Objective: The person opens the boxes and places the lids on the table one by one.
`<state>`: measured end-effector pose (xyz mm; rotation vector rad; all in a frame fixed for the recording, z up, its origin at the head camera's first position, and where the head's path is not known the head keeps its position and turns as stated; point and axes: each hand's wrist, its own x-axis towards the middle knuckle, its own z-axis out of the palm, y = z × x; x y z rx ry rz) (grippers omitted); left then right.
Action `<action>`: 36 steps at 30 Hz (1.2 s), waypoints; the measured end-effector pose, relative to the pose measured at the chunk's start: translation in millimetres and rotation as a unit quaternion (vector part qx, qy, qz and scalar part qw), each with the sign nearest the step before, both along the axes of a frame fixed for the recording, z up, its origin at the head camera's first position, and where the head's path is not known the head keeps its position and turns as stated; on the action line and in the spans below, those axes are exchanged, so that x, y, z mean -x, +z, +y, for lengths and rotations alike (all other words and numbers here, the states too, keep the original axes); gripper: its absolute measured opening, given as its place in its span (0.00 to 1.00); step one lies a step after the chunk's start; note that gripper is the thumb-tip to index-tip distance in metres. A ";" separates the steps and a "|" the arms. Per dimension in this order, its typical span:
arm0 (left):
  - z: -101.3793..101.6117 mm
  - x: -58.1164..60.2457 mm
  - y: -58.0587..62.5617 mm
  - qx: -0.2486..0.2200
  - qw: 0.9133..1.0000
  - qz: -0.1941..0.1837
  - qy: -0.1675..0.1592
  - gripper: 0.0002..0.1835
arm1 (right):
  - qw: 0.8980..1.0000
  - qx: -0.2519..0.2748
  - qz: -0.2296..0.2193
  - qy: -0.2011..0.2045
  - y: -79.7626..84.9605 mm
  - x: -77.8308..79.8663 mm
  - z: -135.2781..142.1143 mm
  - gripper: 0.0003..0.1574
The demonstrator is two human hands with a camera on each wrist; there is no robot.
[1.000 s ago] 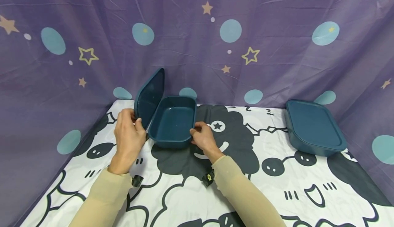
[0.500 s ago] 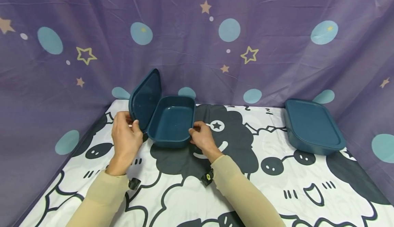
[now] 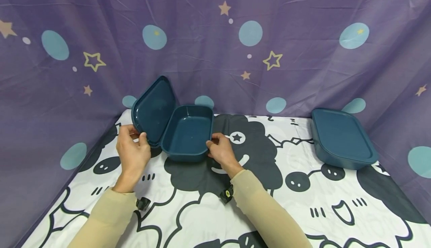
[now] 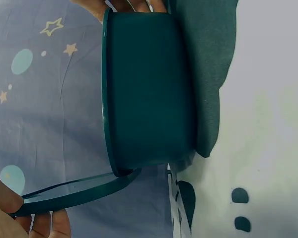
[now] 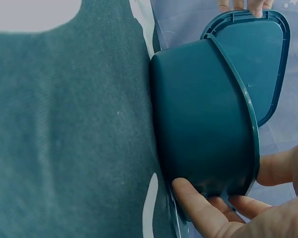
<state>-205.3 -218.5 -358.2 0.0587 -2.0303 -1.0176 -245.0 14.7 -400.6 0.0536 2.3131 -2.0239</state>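
A dark teal storage box stands uncovered on the patterned cloth, and its inside shows nothing in it. Its lid leans outward along the box's left side, tilted up with the inner face toward the box. My left hand pinches the lid's near left edge between thumb and fingers, as the left wrist view also shows at the lid rim. On the box's right wall, my right hand holds the side, thumb at the rim and fingers against the outer wall.
Another teal box with its lid on sits at the right of the table. A white cloth with black cartoon drawings covers the table. Behind it hangs a purple curtain with stars and dots.
My left hand has swung the lid's edge left and down, so the lid leans farther out from the box. The right hand and the box have stayed in place.
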 end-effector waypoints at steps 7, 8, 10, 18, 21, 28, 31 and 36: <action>-4.4 -0.2 -5.8 -0.037 0.999 -0.016 0.017 0.11 | 1.000 0.001 0.003 0.000 -0.3 0.2 0.8 0.21; -5.0 -0.4 -6.4 -0.044 0.999 -0.018 0.019 0.12 | 1.000 0.001 0.003 -0.001 -0.3 0.3 0.9 0.21; -6.1 -0.7 -7.5 -0.053 0.998 -0.019 0.027 0.12 | 1.000 0.002 0.005 0.000 -0.6 0.4 0.8 0.21; -9.0 -1.5 -8.9 -0.070 0.996 -0.025 0.038 0.12 | 1.000 0.000 0.011 0.001 -0.7 -0.1 0.5 0.23; -8.8 -1.8 -9.5 -0.085 0.995 -0.030 0.042 0.13 | 1.000 0.002 0.009 0.002 -0.4 -0.4 0.3 0.23; -8.6 -2.3 -11.4 -0.139 0.989 -0.037 0.035 0.13 | 1.000 -0.003 0.004 0.001 -0.7 0.4 -0.2 0.22; -8.7 -2.7 -12.8 -0.155 0.986 -0.049 0.036 0.13 | 1.000 -0.005 0.005 0.001 -0.2 -0.1 -0.1 0.22; -7.4 -3.1 -15.5 -0.213 0.976 -0.042 0.017 0.13 | 1.000 -0.004 0.005 0.000 0.3 -0.8 0.1 0.22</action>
